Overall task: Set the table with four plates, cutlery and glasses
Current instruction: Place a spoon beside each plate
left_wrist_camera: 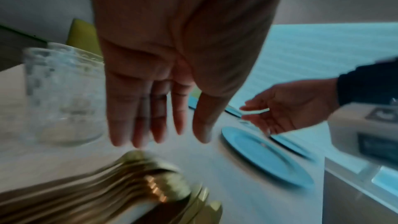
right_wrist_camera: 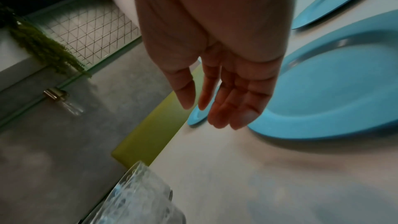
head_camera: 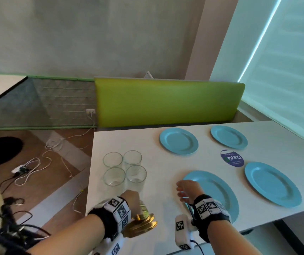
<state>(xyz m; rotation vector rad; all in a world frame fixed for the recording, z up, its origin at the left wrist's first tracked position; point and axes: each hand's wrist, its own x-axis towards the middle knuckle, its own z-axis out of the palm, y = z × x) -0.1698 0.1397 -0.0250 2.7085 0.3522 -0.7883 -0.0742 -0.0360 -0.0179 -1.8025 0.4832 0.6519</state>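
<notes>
Several blue plates lie on the white table (head_camera: 166, 162); the nearest plate (head_camera: 219, 192) is beside my right hand (head_camera: 182, 192). That hand hovers just left of the plate's rim (right_wrist_camera: 333, 100), its fingers (right_wrist_camera: 232, 108) relaxed and holding nothing. Several empty glasses (head_camera: 124, 167) stand in a tight cluster near the table's left edge. A pile of gold cutlery (head_camera: 142, 223) lies at the near left corner. My left hand (head_camera: 135, 201) hangs just above the cutlery pile (left_wrist_camera: 140, 185) with straight fingers (left_wrist_camera: 137, 117), holding nothing. One glass (left_wrist_camera: 62, 94) stands left of that hand.
A round blue sticker (head_camera: 232, 158) sits on the table between the plates. A green bench back (head_camera: 166, 102) runs behind the far edge. White and black cables (head_camera: 37, 168) lie on the wooden floor left of the table. A window blind (head_camera: 285, 61) fills the right.
</notes>
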